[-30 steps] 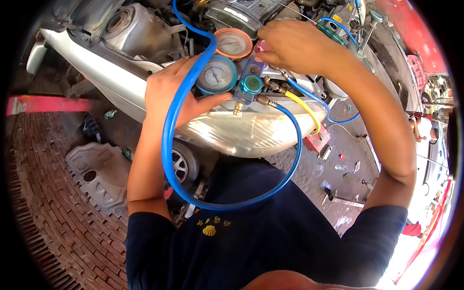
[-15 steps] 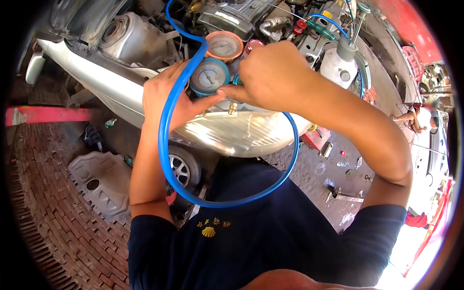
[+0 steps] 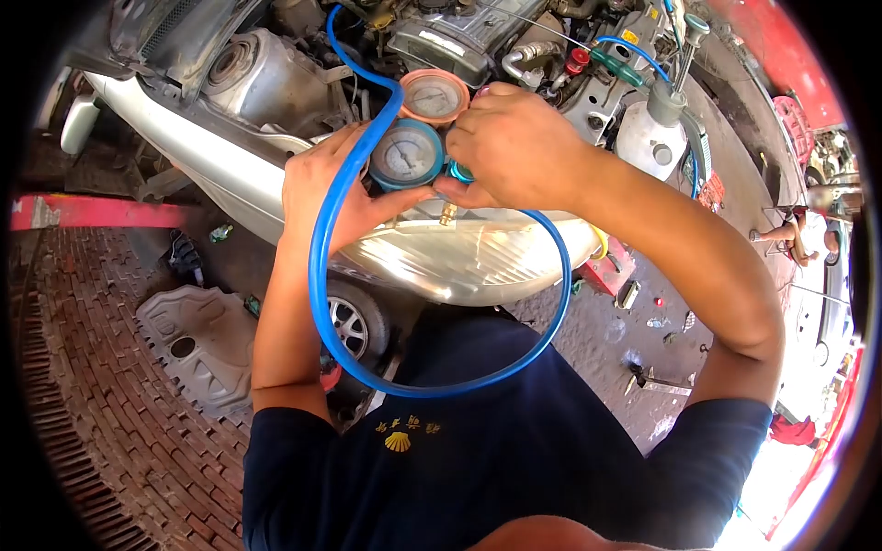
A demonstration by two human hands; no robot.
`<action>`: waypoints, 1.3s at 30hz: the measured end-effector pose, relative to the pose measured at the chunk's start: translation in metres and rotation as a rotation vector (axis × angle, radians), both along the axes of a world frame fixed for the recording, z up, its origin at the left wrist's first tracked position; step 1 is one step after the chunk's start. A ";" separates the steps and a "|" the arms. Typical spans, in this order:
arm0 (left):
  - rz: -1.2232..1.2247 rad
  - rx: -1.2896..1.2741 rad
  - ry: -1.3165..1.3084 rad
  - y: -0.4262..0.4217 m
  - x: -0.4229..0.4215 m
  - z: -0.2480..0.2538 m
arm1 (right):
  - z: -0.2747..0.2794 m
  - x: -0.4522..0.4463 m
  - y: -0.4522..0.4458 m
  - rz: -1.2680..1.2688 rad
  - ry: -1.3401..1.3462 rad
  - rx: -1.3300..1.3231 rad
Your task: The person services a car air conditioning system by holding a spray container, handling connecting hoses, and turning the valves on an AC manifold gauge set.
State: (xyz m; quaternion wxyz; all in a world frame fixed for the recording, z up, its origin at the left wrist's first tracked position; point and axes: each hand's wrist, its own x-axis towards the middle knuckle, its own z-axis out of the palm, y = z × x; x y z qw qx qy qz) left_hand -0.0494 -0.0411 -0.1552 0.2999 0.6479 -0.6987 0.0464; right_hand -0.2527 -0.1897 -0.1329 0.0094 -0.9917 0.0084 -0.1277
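My left hand (image 3: pixel 317 193) is closed around the near side of a manifold gauge set, its thumb under the blue-rimmed gauge (image 3: pixel 405 156). Beyond that dial sits the orange-rimmed gauge (image 3: pixel 434 96). My right hand (image 3: pixel 519 147) grips the set's right side, fingers curled about a teal valve knob (image 3: pixel 460 172) that is mostly covered. A brass fitting (image 3: pixel 447 215) pokes out below my thumbs. The blue hose (image 3: pixel 319 257) loops across my left forearm and in front of my shirt; where its ends attach is hidden.
Under the gauges lies the car's headlight (image 3: pixel 441 262), with the engine (image 3: pixel 450 41) beyond. A white bottle (image 3: pixel 648 138) stands at the right of the engine bay. A wheel (image 3: pixel 354 321) and a grey plastic cover (image 3: pixel 197 344) are at lower left; a red box (image 3: pixel 606 268) is right.
My right hand's fingers have rolled over the valve knob, and its wrist is turned differently. The gauges sit slightly further right in view, as the whole view has shifted a little.
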 end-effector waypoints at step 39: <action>-0.062 -0.066 0.170 -0.002 0.002 -0.009 | -0.072 -0.143 0.018 -0.759 -0.583 0.744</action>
